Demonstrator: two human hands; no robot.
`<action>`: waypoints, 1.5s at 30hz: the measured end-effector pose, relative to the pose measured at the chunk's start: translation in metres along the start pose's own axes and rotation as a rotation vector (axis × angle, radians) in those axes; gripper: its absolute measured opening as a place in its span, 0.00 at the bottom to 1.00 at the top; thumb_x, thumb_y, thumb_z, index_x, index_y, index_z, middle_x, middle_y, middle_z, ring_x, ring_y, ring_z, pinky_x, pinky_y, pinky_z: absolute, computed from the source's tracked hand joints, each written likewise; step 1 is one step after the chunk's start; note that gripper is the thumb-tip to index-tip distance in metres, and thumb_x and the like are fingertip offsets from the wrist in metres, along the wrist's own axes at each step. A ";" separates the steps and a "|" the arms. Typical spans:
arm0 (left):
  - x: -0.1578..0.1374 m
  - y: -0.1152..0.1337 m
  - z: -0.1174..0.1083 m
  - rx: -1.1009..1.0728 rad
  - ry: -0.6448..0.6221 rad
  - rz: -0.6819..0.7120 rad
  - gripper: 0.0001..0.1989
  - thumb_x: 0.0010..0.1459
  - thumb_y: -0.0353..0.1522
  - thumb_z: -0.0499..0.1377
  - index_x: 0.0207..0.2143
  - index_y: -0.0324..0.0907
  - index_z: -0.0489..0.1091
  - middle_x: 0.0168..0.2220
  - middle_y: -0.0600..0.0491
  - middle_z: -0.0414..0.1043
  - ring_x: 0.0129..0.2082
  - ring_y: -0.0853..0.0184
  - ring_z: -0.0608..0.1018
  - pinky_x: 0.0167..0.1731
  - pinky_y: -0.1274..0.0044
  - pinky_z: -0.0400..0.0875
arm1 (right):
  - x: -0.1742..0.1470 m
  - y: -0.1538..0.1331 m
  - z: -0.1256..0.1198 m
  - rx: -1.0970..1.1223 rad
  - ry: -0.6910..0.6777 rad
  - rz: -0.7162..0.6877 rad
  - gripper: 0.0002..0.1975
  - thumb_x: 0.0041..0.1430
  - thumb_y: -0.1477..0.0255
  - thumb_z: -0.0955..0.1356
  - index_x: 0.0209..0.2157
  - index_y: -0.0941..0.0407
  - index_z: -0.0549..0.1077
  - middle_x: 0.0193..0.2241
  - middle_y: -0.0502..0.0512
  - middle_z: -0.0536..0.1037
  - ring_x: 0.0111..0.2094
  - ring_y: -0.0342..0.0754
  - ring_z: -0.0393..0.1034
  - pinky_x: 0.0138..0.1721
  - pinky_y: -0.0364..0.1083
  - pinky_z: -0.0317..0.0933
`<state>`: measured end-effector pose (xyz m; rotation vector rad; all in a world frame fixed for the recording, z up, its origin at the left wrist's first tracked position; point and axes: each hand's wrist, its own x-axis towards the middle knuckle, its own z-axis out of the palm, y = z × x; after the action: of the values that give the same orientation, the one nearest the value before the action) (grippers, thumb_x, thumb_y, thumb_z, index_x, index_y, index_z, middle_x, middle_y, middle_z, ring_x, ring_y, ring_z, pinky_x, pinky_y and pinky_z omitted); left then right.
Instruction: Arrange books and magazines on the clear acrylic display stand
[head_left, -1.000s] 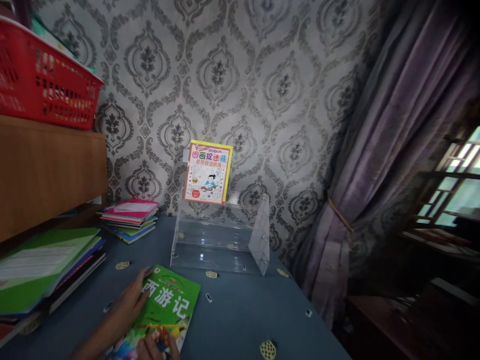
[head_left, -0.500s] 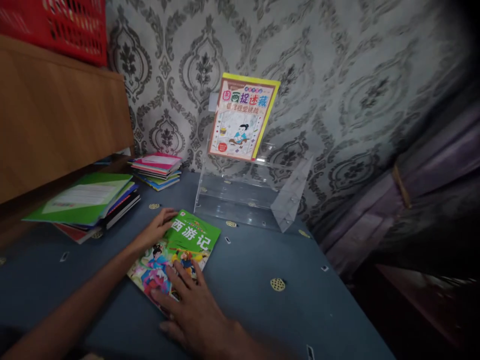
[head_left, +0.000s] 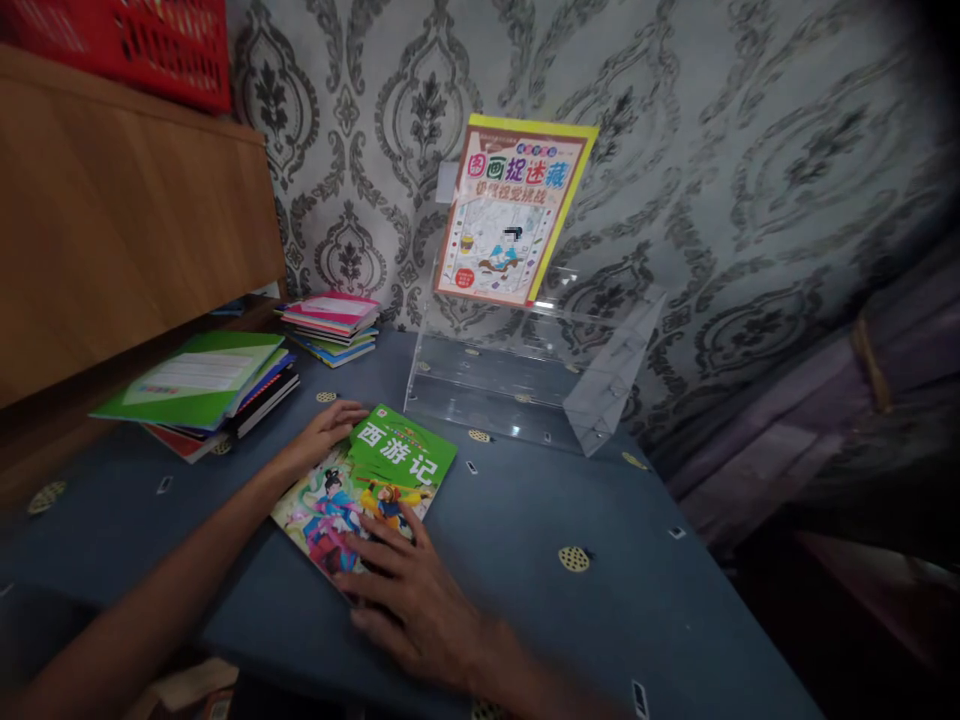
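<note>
A green picture book (head_left: 405, 452) with large white characters and colourful cartoon figures lies face up on the blue-grey tabletop, turned at an angle. Along its upper left edge rests my left hand (head_left: 322, 437), fingers together and stretched out, touching the cover's border. My right hand (head_left: 420, 590) lies over the lower right part of the cover, fingers spread apart. Behind the book stands a clear tiered display rack (head_left: 495, 385). A yellow-edged book (head_left: 517, 210) with a drawn figure leans upright on the rack's top tier.
Two stacks sit at the left: a green-topped book stack (head_left: 202, 375) and, farther back, a pink-topped book stack (head_left: 334, 310). A wooden cabinet (head_left: 142, 220) carrying a red plastic basket (head_left: 172, 50) rises beside them. A curtain (head_left: 817, 400) hangs right of the table edge.
The view has shifted slightly, so everything sits a little farther right and higher. Both hands stay on the green book, with the right hand's fingers moved only slightly.
</note>
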<state>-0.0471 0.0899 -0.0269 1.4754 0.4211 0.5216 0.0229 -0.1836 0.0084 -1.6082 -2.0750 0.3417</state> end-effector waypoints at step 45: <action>-0.020 0.033 0.022 -0.287 0.061 -0.388 0.09 0.52 0.31 0.69 0.37 0.36 0.78 0.33 0.47 0.83 0.31 0.63 0.83 0.34 0.76 0.78 | -0.006 0.060 0.021 0.225 0.566 0.478 0.35 0.67 0.57 0.64 0.70 0.55 0.53 0.73 0.63 0.42 0.73 0.57 0.38 0.69 0.61 0.46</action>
<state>-0.0530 0.0609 0.0060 1.0698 0.6376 0.3012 0.0634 -0.1710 -0.0391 -1.7883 -1.1884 0.2291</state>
